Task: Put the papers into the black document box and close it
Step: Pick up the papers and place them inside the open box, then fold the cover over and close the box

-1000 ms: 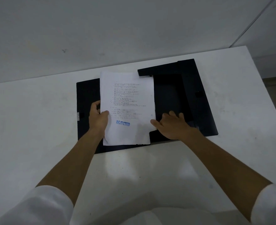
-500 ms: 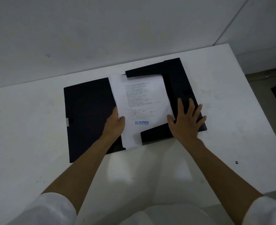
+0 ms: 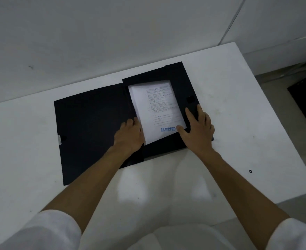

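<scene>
One view only here, the head camera, so it's all from above. The black document box [image 3: 181,82] lies open on the white tabletop [image 3: 238,123], and the papers [image 3: 157,109] sit in its right-hand tray, long axis running away from you and skewed a bit, near end with the blue stamp poking toward the front wall. Your left hand [image 3: 129,136] rests fingers-spread and flat at the papers' left edge, gripping nothing as far as I can tell. Your right hand [image 3: 197,127] is splayed wide on the tray's right wall, thumb touching the sheet's near corner. The lid [image 3: 91,130] lies flat off to the left, hinge line just beside your left hand. So I'd say that hand is nearer for swinging it over, once the stack's squared up.
</scene>
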